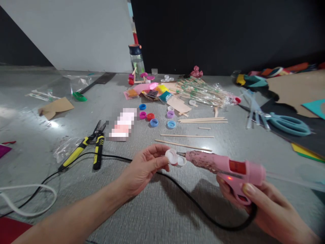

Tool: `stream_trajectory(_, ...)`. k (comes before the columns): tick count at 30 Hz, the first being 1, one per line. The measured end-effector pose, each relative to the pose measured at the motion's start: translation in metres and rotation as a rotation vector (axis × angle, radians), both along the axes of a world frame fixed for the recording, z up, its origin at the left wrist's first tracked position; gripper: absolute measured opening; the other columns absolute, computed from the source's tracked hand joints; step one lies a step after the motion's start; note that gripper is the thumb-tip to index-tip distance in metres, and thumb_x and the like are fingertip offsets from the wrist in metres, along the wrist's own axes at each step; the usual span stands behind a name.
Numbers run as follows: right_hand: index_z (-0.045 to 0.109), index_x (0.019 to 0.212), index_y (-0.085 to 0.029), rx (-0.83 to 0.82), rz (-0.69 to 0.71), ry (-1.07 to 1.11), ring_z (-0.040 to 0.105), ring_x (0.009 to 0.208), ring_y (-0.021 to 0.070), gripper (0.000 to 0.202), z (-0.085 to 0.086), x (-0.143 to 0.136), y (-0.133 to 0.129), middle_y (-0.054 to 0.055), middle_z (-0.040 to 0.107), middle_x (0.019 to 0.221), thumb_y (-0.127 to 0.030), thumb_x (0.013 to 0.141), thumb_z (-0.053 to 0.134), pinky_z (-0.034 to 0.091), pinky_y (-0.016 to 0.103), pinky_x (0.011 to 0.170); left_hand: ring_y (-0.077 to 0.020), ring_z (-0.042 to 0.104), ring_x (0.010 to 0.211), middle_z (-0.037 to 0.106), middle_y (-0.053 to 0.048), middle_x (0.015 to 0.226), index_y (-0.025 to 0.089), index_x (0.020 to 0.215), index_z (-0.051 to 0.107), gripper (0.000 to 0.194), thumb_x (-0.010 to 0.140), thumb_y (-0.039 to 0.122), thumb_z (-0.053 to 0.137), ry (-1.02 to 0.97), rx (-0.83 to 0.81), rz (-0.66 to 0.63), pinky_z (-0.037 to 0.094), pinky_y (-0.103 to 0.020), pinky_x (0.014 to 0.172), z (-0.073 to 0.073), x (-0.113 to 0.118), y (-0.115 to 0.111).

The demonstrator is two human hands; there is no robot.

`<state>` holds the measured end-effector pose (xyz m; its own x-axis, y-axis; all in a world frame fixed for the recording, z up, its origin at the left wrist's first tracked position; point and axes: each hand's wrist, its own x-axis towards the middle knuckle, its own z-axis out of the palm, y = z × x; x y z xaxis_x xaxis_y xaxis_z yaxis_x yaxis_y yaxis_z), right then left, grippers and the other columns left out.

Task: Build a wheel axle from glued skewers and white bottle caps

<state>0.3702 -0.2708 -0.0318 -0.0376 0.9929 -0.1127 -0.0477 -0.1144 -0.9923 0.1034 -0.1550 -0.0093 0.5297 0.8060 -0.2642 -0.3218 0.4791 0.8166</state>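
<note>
My left hand is closed, pinching a white bottle cap between thumb and fingers. A second whitish cap shows just right of it; I cannot tell whether it is held too or lies on the surface. In my right hand is a pink hot glue gun, its small light glowing orange and a clear glue stick jutting from the back. The gun's metal nozzle points left at the caps' edge, touching or nearly so. Beyond my hands lie wooden sticks.
Yellow-and-black snips lie left, the gun's black cord loops across the grey surface. Colourful bottle caps, bagged sticks and a water bottle are farther back. Blue scissors and glue sticks lie right.
</note>
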Motion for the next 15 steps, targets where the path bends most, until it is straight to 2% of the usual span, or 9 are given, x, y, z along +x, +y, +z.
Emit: stream_trajectory(15,0.069,0.073,-0.023,0.026,0.013,0.017,0.037,0.054,0.0145,0.040,0.0056,-0.0043,0.0006,0.002,0.049,0.062,-0.058,0.091,0.059,0.032,0.027,0.048,-0.0143,0.070,0.078,0.077,-0.005,0.088,0.016,0.094,0.074,0.027,0.073,0.025,0.088,-0.002,0.003,-0.066,0.051,-0.022,0.066,-0.0020,0.0026,-0.0021)
